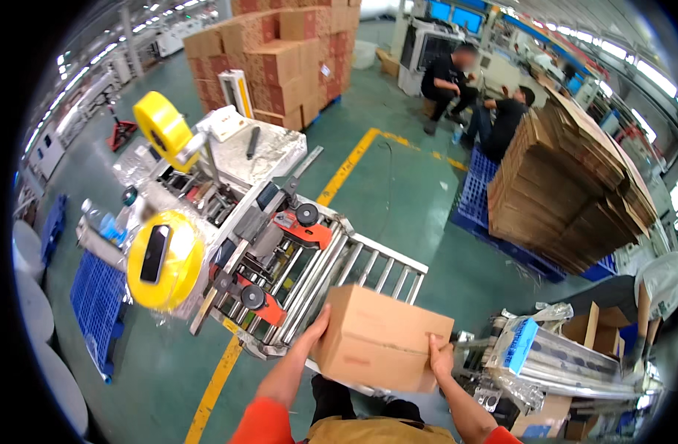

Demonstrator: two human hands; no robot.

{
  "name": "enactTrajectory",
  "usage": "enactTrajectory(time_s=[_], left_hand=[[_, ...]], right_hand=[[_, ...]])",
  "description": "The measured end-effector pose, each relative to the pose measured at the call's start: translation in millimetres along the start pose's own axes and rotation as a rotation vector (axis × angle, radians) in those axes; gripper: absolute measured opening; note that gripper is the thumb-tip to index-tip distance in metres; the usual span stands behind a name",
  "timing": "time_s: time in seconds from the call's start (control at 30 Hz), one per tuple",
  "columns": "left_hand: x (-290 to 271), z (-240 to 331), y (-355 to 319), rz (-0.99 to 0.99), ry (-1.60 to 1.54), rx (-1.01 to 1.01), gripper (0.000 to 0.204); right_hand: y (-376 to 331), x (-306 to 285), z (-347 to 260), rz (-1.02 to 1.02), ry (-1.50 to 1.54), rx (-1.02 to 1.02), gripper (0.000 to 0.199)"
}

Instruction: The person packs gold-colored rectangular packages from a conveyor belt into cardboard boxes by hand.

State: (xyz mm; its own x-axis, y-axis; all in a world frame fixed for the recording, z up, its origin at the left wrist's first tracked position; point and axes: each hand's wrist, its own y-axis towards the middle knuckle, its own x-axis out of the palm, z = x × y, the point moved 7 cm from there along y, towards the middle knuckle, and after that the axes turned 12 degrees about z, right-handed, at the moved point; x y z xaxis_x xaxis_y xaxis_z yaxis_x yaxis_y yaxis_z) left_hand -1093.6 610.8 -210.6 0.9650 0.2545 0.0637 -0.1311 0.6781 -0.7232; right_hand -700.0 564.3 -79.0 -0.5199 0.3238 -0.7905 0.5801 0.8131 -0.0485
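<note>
A closed brown cardboard box (383, 337) is held in front of my body, over the near end of a roller conveyor (387, 266). My left hand (320, 331) presses against its left side, and my right hand (441, 357) grips its right edge with the thumb on the face toward me. Most fingers of both hands are hidden behind the box. Just beyond it, at the left, stands a carton sealing machine (254, 244) with orange side guides and black wheels. Whether the box rests on the rollers I cannot tell.
Yellow tape rolls (163, 132) sit on the sealer's left, a phone (155, 254) lying on one. Flattened cartons (568, 185) are stacked on a blue pallet (476, 192). Another conveyor (561, 362) stands right, near a person (660, 296). Stacked boxes (280, 63) and two seated people are farther back.
</note>
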Motion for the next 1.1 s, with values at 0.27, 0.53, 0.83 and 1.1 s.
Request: enactTrajectory(time_s=[0.27, 0.53, 0.83, 1.1], left_hand=[[106, 195, -94, 0.098, 1.159, 1.085, 0.069], [30, 221, -44, 0.204, 1.335, 1.237, 0.064], [-54, 227, -11, 0.593, 1.237, 1.155, 0.064], [37, 97, -125, 0.552, 1.361, 1.260, 0.053]], right_hand=[[-13, 48, -58, 0.125, -0.021, 0.134, 0.073], [-10, 120, -169, 0.077, -0.032, 0.032, 0.069], [-47, 199, -261, -0.090, -0.021, -0.040, 0.079], [-145, 66, -169, -0.730, 0.236, -0.212, 0.039]])
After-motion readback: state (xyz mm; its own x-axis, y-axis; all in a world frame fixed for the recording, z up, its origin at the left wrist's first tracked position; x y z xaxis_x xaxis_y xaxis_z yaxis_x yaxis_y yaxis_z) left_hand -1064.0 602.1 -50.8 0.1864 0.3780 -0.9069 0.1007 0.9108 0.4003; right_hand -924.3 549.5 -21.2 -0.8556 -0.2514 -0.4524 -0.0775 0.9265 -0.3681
